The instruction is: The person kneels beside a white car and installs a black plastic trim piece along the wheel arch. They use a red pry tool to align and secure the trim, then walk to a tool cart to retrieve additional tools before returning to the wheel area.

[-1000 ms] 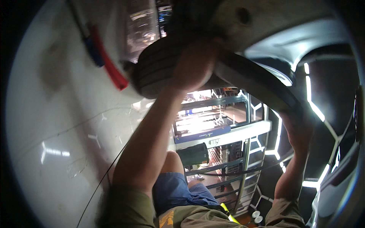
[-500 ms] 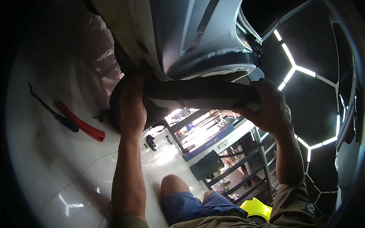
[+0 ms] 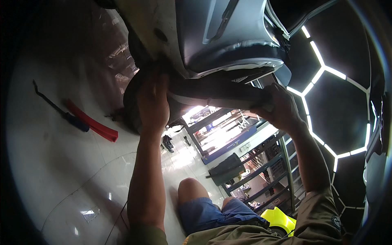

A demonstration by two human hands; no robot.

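At arm's reach, the right hand [image 3: 281, 109] clasps a dark curved strip [image 3: 216, 93], the left hand [image 3: 154, 102] at its inner end — grip too shadowed to tell — and that strip, sloping a second ago, now seems to hug the silver fender [image 3: 243, 30] closer.

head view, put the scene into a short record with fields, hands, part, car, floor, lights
part: dark curved trim strip
right hand: gripping the strip's right end
left hand: at its left end, fingers in shadow, grip unclear
car: silver body panel above the strip; tire beside the left hand
floor: red bar, blue-handled tool with bent tip
lights: hexagonal light strips, right side
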